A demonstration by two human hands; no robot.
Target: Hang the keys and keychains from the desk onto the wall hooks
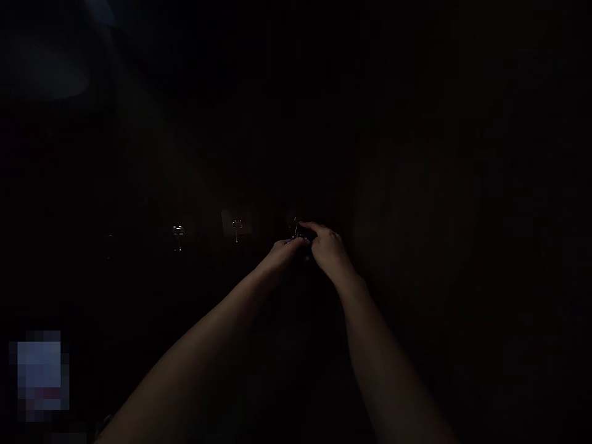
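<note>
The view is very dark, and both arms reach forward to the middle. My left hand (285, 248) is closed around a small shiny metal piece (296, 229), its thumb lying toward the right. From the right, my right hand (328, 246) meets it, with the index finger stretched to the top of the piece and the other fingers curled in. Only glints of the metal show, so its exact kind cannot be made out. The undersides of both hands are lost in shadow.
Left of my hands, a shiny metal fitting (237, 226) shows against a faintly lit patch. Farther left is a similar metal fitting (178, 234). A pale rounded shape (50, 74) stands at upper left, and a pixelated bluish patch (39, 370) at lower left.
</note>
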